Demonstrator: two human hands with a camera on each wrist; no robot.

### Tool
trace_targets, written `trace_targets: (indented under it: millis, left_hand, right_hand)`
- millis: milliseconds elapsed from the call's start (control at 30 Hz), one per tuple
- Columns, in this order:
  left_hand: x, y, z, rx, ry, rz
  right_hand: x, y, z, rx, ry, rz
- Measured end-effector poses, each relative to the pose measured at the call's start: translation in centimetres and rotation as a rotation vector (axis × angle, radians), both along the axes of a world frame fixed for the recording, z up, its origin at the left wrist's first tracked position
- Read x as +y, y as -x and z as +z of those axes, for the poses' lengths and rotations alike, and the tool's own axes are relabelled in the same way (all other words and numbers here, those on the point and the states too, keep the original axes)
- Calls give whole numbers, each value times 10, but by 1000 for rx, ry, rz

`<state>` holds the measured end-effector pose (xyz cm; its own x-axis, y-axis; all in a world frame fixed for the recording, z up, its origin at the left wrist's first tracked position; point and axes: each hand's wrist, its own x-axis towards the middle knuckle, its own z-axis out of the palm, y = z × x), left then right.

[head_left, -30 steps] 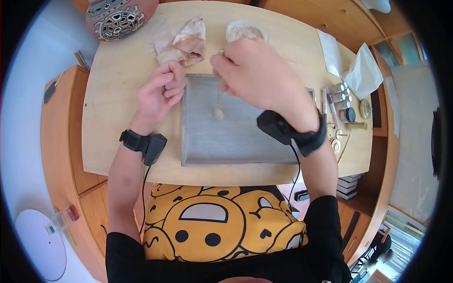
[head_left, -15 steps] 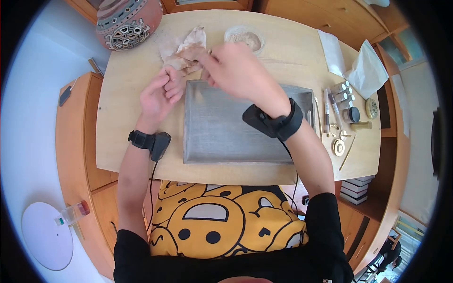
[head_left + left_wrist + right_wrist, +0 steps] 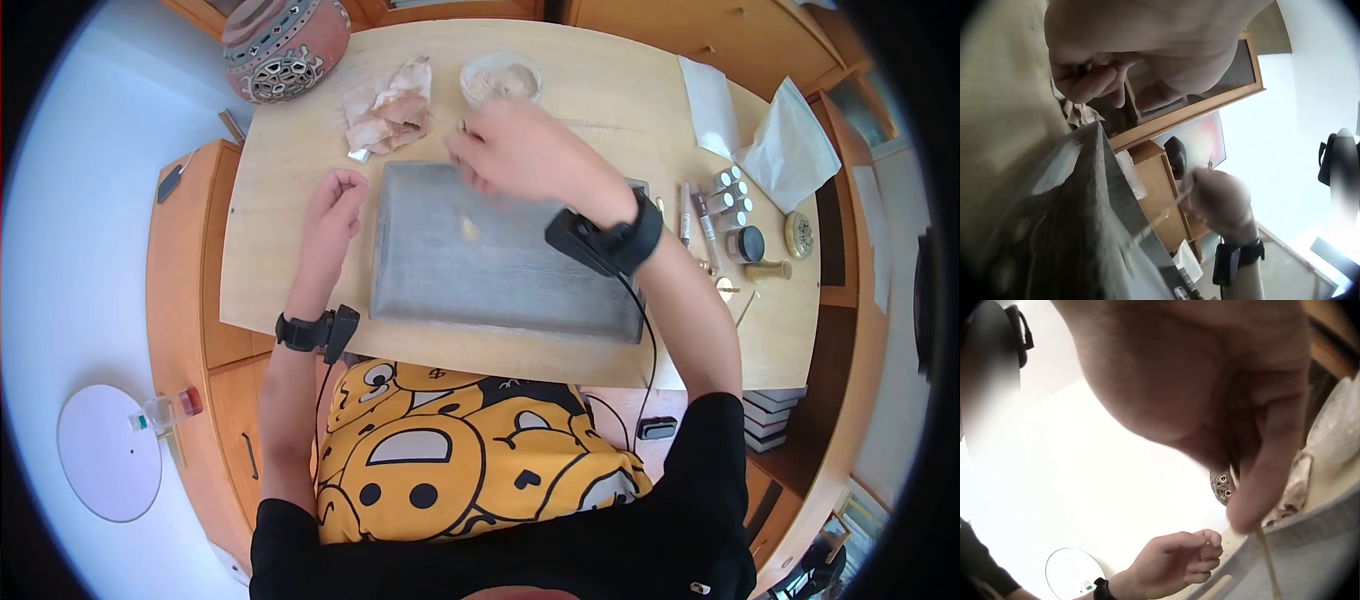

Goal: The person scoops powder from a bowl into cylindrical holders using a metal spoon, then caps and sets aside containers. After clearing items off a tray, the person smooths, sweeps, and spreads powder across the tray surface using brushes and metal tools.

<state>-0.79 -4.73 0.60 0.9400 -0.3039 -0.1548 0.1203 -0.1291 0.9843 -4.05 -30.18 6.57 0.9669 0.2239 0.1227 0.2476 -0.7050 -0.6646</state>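
Note:
A grey rectangular tray (image 3: pixel 510 280) lies on the table. Above its back edge, the right hand (image 3: pixel 530 150) pinches a thin stick-like tool, whose blurred pale tip (image 3: pixel 469 230) points down at the tray; whether it touches is unclear. In the left wrist view the tool (image 3: pixel 1160 219) slants down from the right hand (image 3: pixel 1216 197). The right wrist view shows thumb and finger closed on the tool (image 3: pixel 1267 562). Beside the tray's left edge, the left hand (image 3: pixel 333 215) is loosely curled and holds nothing; it also appears in the right wrist view (image 3: pixel 1179 559).
Behind the tray are a crumpled stained cloth (image 3: pixel 395 115) and a bowl of pale material (image 3: pixel 502 80). A patterned pot (image 3: pixel 285 55) stands at the back left. On the right are pens (image 3: pixel 705 220), several small jars (image 3: pixel 735 200), a white bag (image 3: pixel 790 135) and brass-coloured pieces (image 3: pixel 768 270).
The right hand swung left toward the cloth, then came back right, with the tool tip again over the tray. The left hand has lowered slightly, uncovering a small white item by the cloth.

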Motion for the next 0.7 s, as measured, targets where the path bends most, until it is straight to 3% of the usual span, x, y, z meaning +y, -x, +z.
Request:
trace_targets:
  millis: [133, 200, 233, 300, 333, 367, 433, 500, 533, 600, 633, 700]
  left_hand:
    - [10, 8, -15, -112, -151, 24]
    - [16, 15, -18, -127, -187, 15]
    - [19, 19, -18, -142, -219, 8]
    - [19, 26, -17, -161, -245, 3]
    - [17, 30, -14, -187, -267, -10]
    - [16, 35, -8, -191, -269, -2]
    - [16, 43, 1, -225, -375, -81]
    - [19, 52, 8, -206, -364, -57]
    - [21, 53, 9, -206, -342, -37]
    - [29, 55, 8, -193, -317, -7]
    - [32, 54, 7, -185, -285, 24]
    - [31, 54, 3, -186, -244, 42]
  right_hand:
    - [-11, -7, 20, 7, -263, -65]
    - [-36, 11, 44, 131, 56, 47]
    - [-41, 13, 42, 131, 57, 58]
    - [-45, 16, 27, 110, 325, 17]
    - [-42, 11, 21, 104, 325, 26]
    - [-36, 3, 15, -57, 321, 35]
    - [-21, -18, 6, -311, 256, -8]
    - [-19, -29, 14, -230, -79, -41]
    - [-23, -24, 33, -243, -70, -40]
    - [-42, -1, 66, 92, 33, 8]
    - [-47, 7, 65, 94, 38, 3]
    - [-51, 20, 56, 3, 475, 58]
